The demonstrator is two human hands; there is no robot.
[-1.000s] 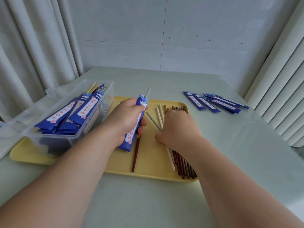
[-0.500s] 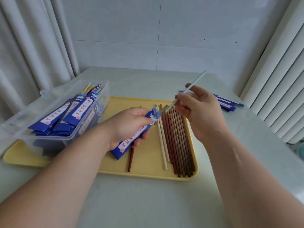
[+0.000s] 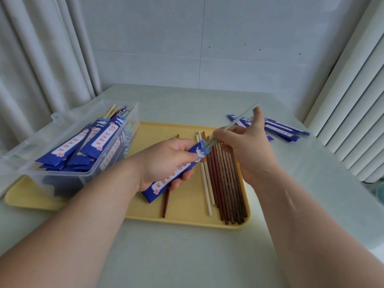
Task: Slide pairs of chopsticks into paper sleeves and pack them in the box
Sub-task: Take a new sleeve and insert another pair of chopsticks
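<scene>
Watching this through the head cam, I'd call it somewhere past halfway. The left hand (image 3: 166,161) is wrapped around a blue sleeve (image 3: 176,171), holding it angled above the tray (image 3: 187,208) with its mouth pointing up and right. The right hand (image 3: 245,146) pinches a pale green chopstick (image 3: 239,119) between thumb and fingers, and its lower tip is right at the sleeve's mouth, just going in. There might be a 2nd green one already sitting in there, but I can't tell for sure. What's done: the clear box (image 3: 87,113) on the left end of the tray holds a decent stack of filled sleeves (image 3: 83,146). What's left: a row of brown sticks (image 3: 226,183) and 2 white ones (image 3: 205,183) lying on the tray, plus 1 reddish stick (image 3: 166,204) off by itself under the left hand. A few empty sleeves (image 3: 284,129) wait on the table (image 3: 187,256) to the right. So several more pairs to go, I reckon.
</scene>
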